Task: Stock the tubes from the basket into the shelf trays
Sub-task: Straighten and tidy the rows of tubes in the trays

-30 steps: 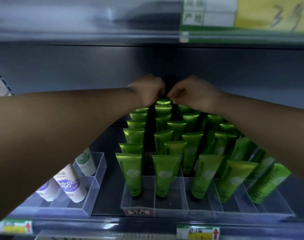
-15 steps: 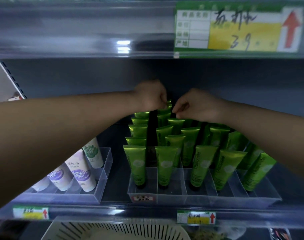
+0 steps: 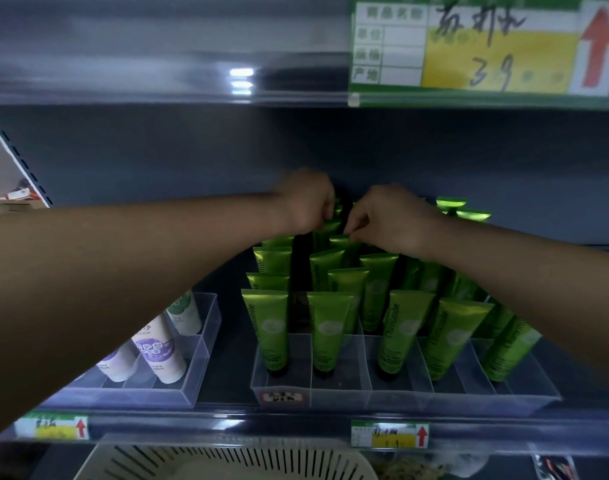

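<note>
**At the far end: lower straight, release gently**

Deep in the shelf (image 3: 296,424), both hands work close together over the rear of the clear divided tray (image 3: 400,393). The left hand (image 3: 308,202) has its fingers curled down onto the crimped top of one of the rearmost green tubes (image 3: 266,327). The right hand (image 3: 389,220), just beside it, pinches the top edge of a neighbouring tube between thumb and fingertips. Blur hides the exact contact.

Rows of the same tubes stand cap-down in the lanes, leaning back a little. The basket (image 3: 227,462) sits below the shelf edge, its contents unclear.

To do this step well, I judge that each tube should go straight down its lane until the cap meets the tray floor. It should then be let go gently, so the leaning rows in front are not knocked over.
</note>
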Demonstrator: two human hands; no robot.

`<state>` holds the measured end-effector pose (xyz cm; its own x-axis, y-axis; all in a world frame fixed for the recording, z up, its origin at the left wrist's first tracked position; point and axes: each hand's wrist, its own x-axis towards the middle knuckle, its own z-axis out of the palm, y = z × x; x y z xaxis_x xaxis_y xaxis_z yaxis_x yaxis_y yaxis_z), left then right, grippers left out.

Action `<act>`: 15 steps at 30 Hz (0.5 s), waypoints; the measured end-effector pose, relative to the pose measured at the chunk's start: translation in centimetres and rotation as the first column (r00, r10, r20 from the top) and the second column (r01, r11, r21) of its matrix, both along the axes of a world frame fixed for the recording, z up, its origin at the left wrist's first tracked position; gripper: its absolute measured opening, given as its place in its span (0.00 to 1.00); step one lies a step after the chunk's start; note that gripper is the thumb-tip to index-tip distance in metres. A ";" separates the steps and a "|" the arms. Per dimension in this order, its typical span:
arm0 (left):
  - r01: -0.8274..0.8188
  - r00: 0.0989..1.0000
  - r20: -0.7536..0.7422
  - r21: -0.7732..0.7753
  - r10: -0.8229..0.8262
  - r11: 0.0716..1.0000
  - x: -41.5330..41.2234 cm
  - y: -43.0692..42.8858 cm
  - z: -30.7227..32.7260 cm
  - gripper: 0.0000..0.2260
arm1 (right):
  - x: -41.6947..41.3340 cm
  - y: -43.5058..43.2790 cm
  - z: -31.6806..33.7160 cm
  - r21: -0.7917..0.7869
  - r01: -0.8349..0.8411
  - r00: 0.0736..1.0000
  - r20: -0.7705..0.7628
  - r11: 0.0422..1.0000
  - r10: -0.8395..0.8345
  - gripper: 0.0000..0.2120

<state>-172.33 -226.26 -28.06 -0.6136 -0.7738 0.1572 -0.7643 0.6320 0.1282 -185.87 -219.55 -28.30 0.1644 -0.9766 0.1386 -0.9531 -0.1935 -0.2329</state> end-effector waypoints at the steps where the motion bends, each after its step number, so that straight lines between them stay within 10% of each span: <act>1: 0.005 1.000 0.001 -0.007 -0.005 1.000 -0.1 -0.1 0.0 0.09 | 0.1 0.0 0.1 -0.003 0.000 1.000 0.010 1.000 0.000 0.08; 15: 0.027 1.000 -0.005 -0.076 -0.027 0.997 0.4 -0.9 -0.2 0.06 | 2.0 -0.7 0.5 0.027 -0.045 0.997 0.063 0.999 0.044 0.07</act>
